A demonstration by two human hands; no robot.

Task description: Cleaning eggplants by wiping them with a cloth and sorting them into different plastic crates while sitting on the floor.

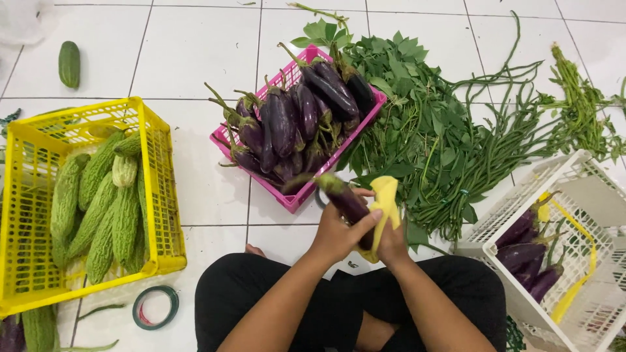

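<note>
White floor tiles [195, 58] are stretching across the room, and a person is sitting cross-legged on them among produce. At the far left a yellow crate [156, 195] is holding bumpy bitter gourds [98, 208], with a roll of green tape [155, 307] lying just below it. Further along, a pink basket [293, 199] is brimming with purple eggplants [293, 117]. In the middle, the left hand [336, 234] is wrapping around a single eggplant [345, 199], thumb pressing over its body, while the right hand [391, 244] is pinching a yellow cloth [386, 199] against it. That eggplant looks firm, light and smooth-skinned, likely slippery, so gripping mid-body seems safest. Leafy greens [417, 117] and long beans [495, 143] are lying beyond, and a white crate [495, 248] is sitting at the right.
</note>
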